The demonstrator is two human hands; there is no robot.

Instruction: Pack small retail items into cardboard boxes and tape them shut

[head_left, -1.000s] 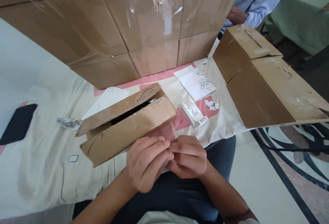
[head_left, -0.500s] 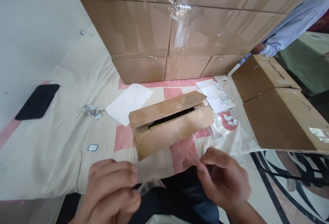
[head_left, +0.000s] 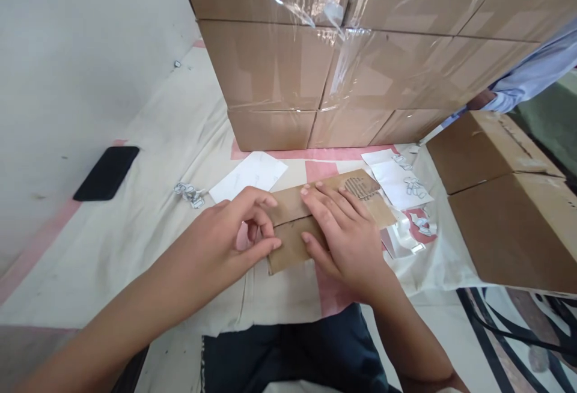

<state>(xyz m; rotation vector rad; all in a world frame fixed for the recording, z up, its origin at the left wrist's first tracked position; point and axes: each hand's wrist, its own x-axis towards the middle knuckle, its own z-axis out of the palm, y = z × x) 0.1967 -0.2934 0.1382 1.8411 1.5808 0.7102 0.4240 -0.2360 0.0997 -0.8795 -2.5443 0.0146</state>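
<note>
A small brown cardboard box [head_left: 293, 247] lies on the cloth in front of me, its top flaps pressed together along a seam. My right hand [head_left: 345, 234] rests flat across the flaps, fingers stretched out. At the box's left end is my left hand [head_left: 246, 231], fingers curved, with a gap between thumb and forefinger at the flap edges. I cannot make out the clear tape strip against the cardboard. Torn corrugated ridges [head_left: 362, 185] show on the far flap's right part.
Wrapped large cartons [head_left: 279, 68] stand behind. White papers [head_left: 247, 175] and small label scraps [head_left: 189, 194] lie around the box. A black phone-like slab [head_left: 107, 173] is at left. More cartons [head_left: 509, 225] stand right, near another person's sleeve [head_left: 536, 74].
Both hands have moved forward from above my lap onto the small box. The gap between its flaps has closed under my right hand. The tape strip from my left hand is no longer visible.
</note>
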